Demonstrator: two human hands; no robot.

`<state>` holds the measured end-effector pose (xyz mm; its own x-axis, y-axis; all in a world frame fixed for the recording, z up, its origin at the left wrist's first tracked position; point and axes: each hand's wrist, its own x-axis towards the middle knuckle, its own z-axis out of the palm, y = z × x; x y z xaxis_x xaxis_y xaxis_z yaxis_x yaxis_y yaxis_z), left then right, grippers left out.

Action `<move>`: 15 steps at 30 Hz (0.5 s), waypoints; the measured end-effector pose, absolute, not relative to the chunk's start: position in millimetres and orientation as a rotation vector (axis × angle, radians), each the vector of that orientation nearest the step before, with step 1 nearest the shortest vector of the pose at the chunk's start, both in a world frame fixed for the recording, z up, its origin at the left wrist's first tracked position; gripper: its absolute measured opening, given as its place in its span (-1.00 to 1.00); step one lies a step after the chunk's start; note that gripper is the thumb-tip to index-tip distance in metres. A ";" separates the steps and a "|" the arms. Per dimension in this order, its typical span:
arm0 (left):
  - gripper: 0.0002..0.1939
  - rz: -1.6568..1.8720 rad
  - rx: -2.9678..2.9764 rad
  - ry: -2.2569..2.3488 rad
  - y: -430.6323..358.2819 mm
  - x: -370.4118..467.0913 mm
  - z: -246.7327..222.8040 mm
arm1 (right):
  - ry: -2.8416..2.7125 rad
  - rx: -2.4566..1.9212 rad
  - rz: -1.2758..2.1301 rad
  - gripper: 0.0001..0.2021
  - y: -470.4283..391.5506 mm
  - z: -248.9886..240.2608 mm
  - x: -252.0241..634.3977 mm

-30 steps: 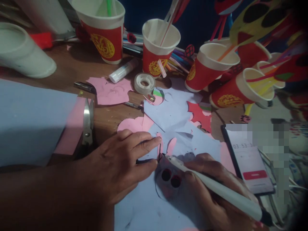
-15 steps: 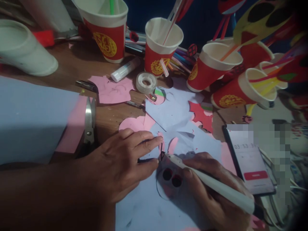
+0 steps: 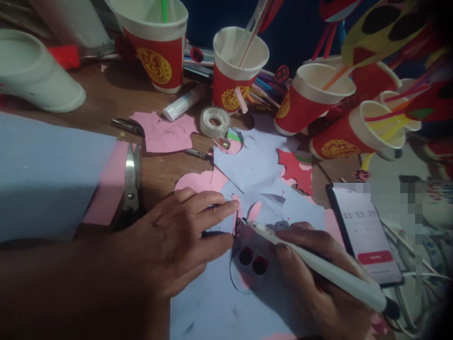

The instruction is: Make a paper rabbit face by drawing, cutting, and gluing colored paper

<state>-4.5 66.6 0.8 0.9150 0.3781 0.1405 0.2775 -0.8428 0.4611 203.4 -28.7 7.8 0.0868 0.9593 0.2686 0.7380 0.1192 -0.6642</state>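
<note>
My left hand (image 3: 191,236) lies flat with its fingers stretched out, pressing on light blue paper (image 3: 208,302). Its fingertips touch the edge of a small pink-and-blue cutout with pink ears (image 3: 254,213). Two black circles with red edges (image 3: 253,260) sit on this cutout, and a curved black line runs round them. In my right hand (image 3: 311,274) is a white marker (image 3: 329,269), gripped between thumb and fingers. The marker's black tip hovers at or just above the paper beside short dark strokes; contact is hard to tell.
Scissors (image 3: 132,179) lie left of my hand. Beyond are a tape roll (image 3: 214,122), a glue stick (image 3: 184,102), pink scraps (image 3: 164,134) and red paper cups (image 3: 233,71) holding straws. A phone showing a timer (image 3: 364,236) lies at the right, beside cables.
The marker tip has moved slightly up and right, away from the dark strokes by my left fingertips. My right hand has shifted a little right. My left hand stays in place.
</note>
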 end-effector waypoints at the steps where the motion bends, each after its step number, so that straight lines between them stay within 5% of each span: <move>1: -0.69 0.297 2.627 0.474 67.1 -4.6 0.6 | -1.698 -1.659 0.409 -0.85 -29.4 7.0 204.0; 15: -0.64 0.259 2.670 0.441 67.2 -4.7 -4.4 | -1.741 -1.678 0.410 -0.85 -28.3 7.5 205.1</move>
<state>-4.7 67.2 -4.4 0.9322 0.3440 0.1125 0.2656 -0.8614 0.4329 205.1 -28.3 7.5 0.0573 0.9668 0.2489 0.7542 0.1215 -0.6453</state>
